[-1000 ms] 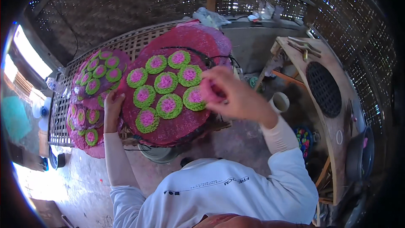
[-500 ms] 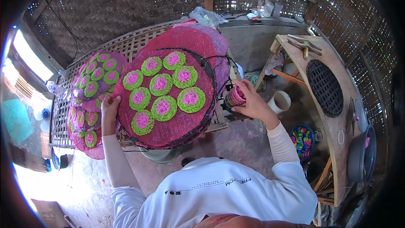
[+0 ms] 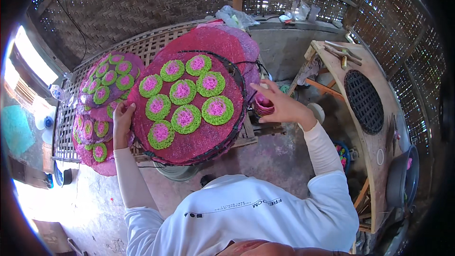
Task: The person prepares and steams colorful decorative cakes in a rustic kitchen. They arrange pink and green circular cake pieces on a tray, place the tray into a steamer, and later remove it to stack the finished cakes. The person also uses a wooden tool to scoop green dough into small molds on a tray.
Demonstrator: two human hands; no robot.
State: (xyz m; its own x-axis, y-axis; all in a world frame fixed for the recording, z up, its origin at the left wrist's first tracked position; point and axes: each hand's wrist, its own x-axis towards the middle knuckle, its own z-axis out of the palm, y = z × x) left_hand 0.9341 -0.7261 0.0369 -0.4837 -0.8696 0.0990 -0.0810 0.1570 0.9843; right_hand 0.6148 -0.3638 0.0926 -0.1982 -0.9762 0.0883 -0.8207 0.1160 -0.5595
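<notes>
Nine green discs (image 3: 186,118), one red cloth (image 3: 204,138) pinched by left hand (image 3: 123,124), right hand (image 3: 287,107) spread

Round pieces (image 3: 182,91): green lace-like ring, pink centre. Cloth below (image 3: 201,141): dark pink-red (with pale speckles also). Far cloth (image 3: 194,45): brighter red. Right, woven disc (image 3: 364,101): black, grid pattern. Near, shirt (image 3: 265,225): white, dark print.

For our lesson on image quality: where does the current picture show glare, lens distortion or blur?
Head view: glare washes out the window and part of the floor at left; head view: the wooden table bows along its edge and the corners go black; head view: the left hand and right hand look fairly sharp.
</notes>
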